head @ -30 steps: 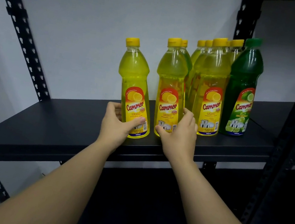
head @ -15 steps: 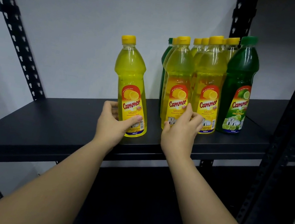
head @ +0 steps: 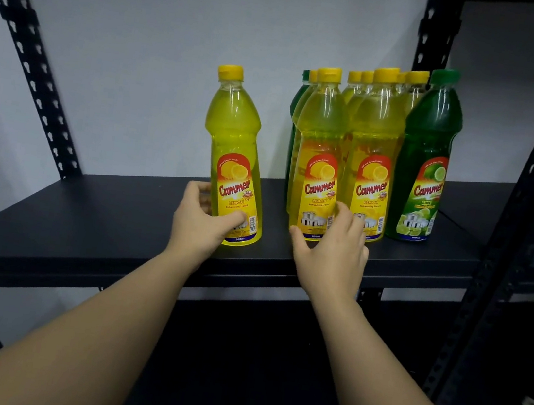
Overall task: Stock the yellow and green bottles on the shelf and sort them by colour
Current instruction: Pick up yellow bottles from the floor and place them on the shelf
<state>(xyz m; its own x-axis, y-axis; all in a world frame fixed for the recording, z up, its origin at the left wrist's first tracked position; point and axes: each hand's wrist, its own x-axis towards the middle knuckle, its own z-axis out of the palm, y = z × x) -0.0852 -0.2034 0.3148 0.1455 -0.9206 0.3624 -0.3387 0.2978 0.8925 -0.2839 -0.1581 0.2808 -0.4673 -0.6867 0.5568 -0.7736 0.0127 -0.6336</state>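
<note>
A lone yellow bottle stands upright on the black shelf, left of the main group. My left hand wraps its base. A second yellow bottle stands at the front left of a tight cluster of several yellow bottles. My right hand curls around this bottle's base, fingers on the label. A green bottle stands at the cluster's right end. Another green bottle peeks out behind the cluster's left side, mostly hidden.
The shelf's left half is bare black board. Perforated black uprights rise at the far left, behind the bottles and at the right. A grey wall backs the shelf. A lower shelf level lies in shadow beneath.
My right hand slid its yellow bottle to the right, up against the cluster. My left hand has stayed on the lone yellow bottle, which has barely moved.
</note>
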